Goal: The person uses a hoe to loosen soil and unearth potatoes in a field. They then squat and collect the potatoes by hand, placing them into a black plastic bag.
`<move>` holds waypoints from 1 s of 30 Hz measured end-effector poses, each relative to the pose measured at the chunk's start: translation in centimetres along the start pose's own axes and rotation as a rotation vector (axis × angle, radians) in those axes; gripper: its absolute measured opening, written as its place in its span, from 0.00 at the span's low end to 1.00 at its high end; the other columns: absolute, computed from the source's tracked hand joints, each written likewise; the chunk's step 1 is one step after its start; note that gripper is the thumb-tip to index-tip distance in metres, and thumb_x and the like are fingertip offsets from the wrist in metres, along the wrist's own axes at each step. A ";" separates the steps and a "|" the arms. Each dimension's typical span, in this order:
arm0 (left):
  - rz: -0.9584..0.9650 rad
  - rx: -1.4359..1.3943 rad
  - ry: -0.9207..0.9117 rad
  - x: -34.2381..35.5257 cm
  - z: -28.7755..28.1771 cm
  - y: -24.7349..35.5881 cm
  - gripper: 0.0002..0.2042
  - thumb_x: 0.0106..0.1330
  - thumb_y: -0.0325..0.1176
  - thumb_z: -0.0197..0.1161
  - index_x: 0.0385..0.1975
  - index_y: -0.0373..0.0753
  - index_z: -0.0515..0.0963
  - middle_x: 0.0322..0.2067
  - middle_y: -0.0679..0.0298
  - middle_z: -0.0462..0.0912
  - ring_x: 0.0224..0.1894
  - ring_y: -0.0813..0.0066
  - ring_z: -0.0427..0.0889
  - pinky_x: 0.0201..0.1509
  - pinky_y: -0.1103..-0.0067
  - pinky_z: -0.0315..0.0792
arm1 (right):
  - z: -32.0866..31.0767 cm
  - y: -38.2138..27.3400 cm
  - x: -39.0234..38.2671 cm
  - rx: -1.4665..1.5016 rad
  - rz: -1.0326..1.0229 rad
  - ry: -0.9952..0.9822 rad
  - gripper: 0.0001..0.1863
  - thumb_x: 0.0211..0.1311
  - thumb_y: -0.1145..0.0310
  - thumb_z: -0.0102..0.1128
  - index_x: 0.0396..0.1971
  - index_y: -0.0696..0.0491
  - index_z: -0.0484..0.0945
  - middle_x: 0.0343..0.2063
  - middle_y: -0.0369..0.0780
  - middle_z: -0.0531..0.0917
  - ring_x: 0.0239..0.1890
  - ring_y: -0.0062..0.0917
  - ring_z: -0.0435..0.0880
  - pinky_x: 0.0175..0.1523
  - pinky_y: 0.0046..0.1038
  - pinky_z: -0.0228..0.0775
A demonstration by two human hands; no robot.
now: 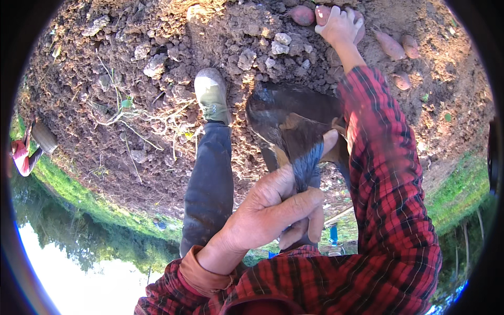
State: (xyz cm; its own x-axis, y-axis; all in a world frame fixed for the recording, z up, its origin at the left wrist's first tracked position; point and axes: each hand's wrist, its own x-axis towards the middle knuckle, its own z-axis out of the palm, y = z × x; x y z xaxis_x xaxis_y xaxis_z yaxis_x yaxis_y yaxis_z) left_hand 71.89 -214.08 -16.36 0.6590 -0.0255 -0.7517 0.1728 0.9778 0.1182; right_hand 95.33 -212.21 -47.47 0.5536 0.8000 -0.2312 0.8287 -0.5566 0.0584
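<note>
My left hand (278, 205) is closed around the dark, bushy tail (305, 155) of a black-and-tan animal that looks like a dog (294, 100). The animal stands close in front of me, its head end not clear to see. Stretched far out at the upper right, my right hand (340, 26) curls its fingers over a reddish sweet potato (360, 34), partly covered by the hand. Another sweet potato (321, 14) shows just by its thumb side, and one more (302, 16) lies left of that.
Further sweet potatoes (389, 45) are scattered on the soil to the right. Clods and pale stones (281, 43) cover the ground. Dry vines (136, 113) lie at left beside my shoe (211, 94). Another person (23, 155) is at the far left edge.
</note>
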 end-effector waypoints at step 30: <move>0.358 -0.051 -0.002 3.5 1.4 -0.1 0.23 0.66 0.24 0.34 0.61 0.31 0.41 0.08 0.65 0.60 0.03 0.85 0.53 0.07 0.88 0.54 | -5.8 10.1 -7.4 1.671 0.443 -0.444 0.26 0.51 0.66 0.56 0.53 0.50 0.63 0.36 0.48 0.77 0.40 0.42 0.77 0.44 0.35 0.69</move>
State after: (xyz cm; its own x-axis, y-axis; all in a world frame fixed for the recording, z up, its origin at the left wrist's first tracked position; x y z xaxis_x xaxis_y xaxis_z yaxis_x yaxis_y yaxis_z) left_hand 75.20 -214.55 -18.16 0.6725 0.3201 -0.6673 -0.1061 0.9340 0.3411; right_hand 100.08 -222.48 -39.55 0.3945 0.5848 -0.7088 -0.4737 -0.5316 -0.7022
